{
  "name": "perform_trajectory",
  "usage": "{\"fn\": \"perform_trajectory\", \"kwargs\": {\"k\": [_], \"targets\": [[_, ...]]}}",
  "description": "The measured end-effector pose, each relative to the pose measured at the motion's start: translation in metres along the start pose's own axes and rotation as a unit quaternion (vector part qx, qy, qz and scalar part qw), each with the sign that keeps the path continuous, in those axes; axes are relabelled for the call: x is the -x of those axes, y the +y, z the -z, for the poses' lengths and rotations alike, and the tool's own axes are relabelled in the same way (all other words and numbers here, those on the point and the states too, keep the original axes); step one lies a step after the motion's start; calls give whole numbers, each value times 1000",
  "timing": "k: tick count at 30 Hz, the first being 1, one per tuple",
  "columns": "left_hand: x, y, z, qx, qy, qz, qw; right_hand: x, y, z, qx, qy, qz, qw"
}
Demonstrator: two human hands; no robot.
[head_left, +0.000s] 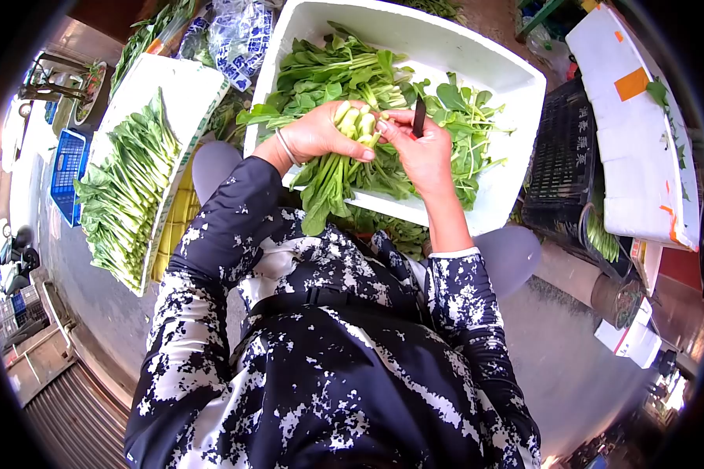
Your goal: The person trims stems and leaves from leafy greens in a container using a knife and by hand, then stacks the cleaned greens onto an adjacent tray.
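A: In the head view, where's the bunch of greens (338,168)?
B: Upper middle of the frame, inside the left hand's (318,134) curled grip, its leaves hanging below over the near rim of the white foam box (524,86).
A: Why that way up?
B: Probably so the pale stem ends face the right hand (420,148), whose fingertips are pinched together right beside them, a dark slim tool (420,116) tucked between its fingers.
A: And the laid-out greens (129,195), at left?
B: Side by side on a white board (184,82), perhaps to keep them even.
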State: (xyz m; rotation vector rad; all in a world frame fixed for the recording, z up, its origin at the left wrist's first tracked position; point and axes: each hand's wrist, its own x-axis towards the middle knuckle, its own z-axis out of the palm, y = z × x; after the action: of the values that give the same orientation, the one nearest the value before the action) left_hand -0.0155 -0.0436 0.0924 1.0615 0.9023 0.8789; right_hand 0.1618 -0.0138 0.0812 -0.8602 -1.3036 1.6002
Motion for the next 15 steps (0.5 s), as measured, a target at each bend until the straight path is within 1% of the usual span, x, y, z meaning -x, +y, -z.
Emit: {"fn": "perform_trajectory", "kwargs": {"k": [1,3,4,5,7,9,11,15], "targets": [[-1,-1,1,0,-2,1,1000,0,-1,2,0,2,-1,1000],[-5,-3,4,-33,12,6,999,0,-5,9,144,19,-21,989],[-4,-3,4,-33,13,6,999,1,-5,13,137,-12,-16,990],[-4,-3,4,-26,25,2,999,4,-6,16,137,-12,-17,990],[-5,-3,3,-18,34,-1,999,9,-8,22,5,-81,-100,992],[-5,-2,2,-6,33,-2,999,11,-5,18,22,-95,-82,992],[-5,-2,0,-6,33,0,999,10,-2,15,77,-70,-25,994],[-3,-1,-1,-12,39,2,999,10,-3,12,56,-72,-47,995]]}}
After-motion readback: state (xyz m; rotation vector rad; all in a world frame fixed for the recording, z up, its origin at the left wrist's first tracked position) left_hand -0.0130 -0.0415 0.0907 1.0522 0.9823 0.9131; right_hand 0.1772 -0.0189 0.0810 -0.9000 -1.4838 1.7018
